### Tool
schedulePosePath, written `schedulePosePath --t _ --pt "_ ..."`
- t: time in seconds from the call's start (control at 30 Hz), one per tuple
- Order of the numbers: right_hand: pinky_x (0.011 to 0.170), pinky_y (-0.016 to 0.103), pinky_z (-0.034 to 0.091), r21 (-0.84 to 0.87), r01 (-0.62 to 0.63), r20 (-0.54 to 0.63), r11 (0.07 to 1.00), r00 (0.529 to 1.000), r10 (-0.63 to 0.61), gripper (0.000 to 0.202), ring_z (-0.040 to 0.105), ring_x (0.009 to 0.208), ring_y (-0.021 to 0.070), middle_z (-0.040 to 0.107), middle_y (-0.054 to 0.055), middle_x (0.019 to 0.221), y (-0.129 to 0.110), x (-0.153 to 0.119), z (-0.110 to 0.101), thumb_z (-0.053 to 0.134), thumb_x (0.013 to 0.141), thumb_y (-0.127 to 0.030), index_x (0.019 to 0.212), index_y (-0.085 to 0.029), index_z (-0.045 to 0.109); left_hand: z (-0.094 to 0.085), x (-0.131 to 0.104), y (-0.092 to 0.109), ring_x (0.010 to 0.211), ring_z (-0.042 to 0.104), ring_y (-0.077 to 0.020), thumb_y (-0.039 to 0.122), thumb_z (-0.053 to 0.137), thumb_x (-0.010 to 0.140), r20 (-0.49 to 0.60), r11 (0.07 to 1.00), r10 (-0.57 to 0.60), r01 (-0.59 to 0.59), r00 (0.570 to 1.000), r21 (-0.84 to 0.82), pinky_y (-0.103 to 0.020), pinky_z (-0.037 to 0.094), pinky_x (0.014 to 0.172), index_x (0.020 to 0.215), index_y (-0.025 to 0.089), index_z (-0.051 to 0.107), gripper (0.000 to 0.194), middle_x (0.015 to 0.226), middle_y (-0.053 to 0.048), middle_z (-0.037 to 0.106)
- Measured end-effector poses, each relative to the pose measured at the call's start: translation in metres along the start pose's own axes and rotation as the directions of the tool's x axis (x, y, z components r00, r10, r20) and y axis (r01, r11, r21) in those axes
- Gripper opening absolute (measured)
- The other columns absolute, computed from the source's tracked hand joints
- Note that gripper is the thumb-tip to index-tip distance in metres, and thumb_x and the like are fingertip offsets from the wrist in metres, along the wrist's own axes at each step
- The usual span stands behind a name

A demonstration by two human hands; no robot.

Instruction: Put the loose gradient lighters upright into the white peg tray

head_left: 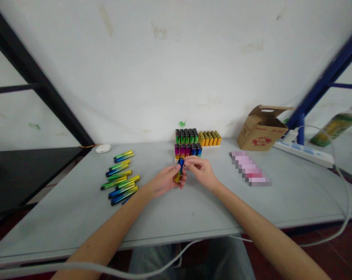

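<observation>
The left hand point(167, 179) curls its fingers around a blue-and-yellow lighter point(180, 171), the right hand point(203, 170) bunches fingertips by the lighter's top, grip unclear, with upright lighters point(183, 151) just beyond.

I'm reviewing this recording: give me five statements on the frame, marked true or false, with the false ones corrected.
1. The left hand holds a blue-and-yellow lighter. True.
2. The loose lighters lie to the right of that hand. False: they lie to its left.
3. The cardboard box has a top flap raised. True.
4. The yellow cluster stands left of the green cluster. False: it stands to the right.
5. The right hand is at the cardboard box. False: it is close beside the held lighter.
</observation>
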State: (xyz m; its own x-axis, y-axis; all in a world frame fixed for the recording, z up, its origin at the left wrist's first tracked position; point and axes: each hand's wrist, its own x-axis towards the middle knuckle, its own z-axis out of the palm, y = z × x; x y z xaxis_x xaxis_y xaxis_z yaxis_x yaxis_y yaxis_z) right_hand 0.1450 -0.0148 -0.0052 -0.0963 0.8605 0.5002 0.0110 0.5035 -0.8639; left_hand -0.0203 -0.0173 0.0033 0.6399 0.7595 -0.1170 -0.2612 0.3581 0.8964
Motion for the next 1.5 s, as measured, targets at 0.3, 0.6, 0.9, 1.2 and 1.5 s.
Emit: schedulePosePath --t 0.3,0.6,0.9,1.2,1.5 --pt "0.071 0.03 0.052 -0.07 0.015 -0.029 0.997 0.999 -0.017 0.024 0.063 0.08 0.0165 0.068 0.008 0.086 -0.002 -0.002 0.001 0.062 0.081 -0.038 0.071 -0.019 0.073 -0.008 0.006 -0.01 0.053 0.054 -0.0103 0.054 0.061 0.08 -0.008 0.993 0.03 -0.029 1.0 0.116 -0.024 0.04 0.049 0.086 0.012 0.057 0.042 0.068 -0.002 0.058" --pt "0.081 0.034 0.051 -0.097 0.004 -0.017 0.995 1.0 -0.006 0.025 0.065 0.084 0.0184 0.072 0.009 0.087 0.002 -0.003 0.001 0.06 0.083 -0.038 0.075 -0.018 0.072 -0.005 0.005 -0.011 0.045 0.051 -0.0094 0.061 0.058 0.076 -0.072 0.974 0.014 0.003 0.997 0.228 -0.022 0.037 0.043 0.081 0.014 0.055 0.047 0.059 -0.001 0.058" --pt "0.084 0.036 0.051 -0.085 -0.044 -0.012 0.995 0.999 0.043 0.027 0.066 0.085 0.0206 0.074 0.008 0.087 -0.002 -0.004 0.002 0.059 0.082 -0.04 0.073 -0.018 0.072 -0.005 0.003 -0.01 0.042 0.049 -0.0092 0.061 0.058 0.076 -0.06 0.969 0.017 -0.002 0.998 0.249 -0.022 0.037 0.042 0.077 0.015 0.054 0.047 0.055 0.001 0.056" --pt "0.071 0.031 0.051 -0.013 -0.136 -0.027 0.991 0.99 0.135 0.029 0.064 0.074 0.0178 0.072 0.006 0.079 -0.003 -0.003 0.006 0.06 0.08 -0.042 0.073 -0.017 0.071 -0.002 0.002 -0.006 0.041 0.045 -0.0077 0.057 0.059 0.079 -0.033 0.995 -0.04 0.043 0.999 0.093 -0.021 0.037 0.043 0.079 0.015 0.054 0.042 0.053 0.003 0.052" --pt "0.062 0.026 0.046 -0.419 0.016 0.047 0.908 0.999 0.004 0.029 0.059 0.079 0.0164 0.067 0.008 0.089 0.001 0.002 -0.018 0.047 0.089 -0.036 0.086 -0.017 0.069 -0.008 0.003 0.006 0.049 0.056 -0.0106 0.041 0.069 0.074 -0.241 0.965 0.199 -0.147 0.95 0.218 -0.022 0.043 0.045 0.085 0.016 0.052 0.032 0.067 -0.002 0.065"
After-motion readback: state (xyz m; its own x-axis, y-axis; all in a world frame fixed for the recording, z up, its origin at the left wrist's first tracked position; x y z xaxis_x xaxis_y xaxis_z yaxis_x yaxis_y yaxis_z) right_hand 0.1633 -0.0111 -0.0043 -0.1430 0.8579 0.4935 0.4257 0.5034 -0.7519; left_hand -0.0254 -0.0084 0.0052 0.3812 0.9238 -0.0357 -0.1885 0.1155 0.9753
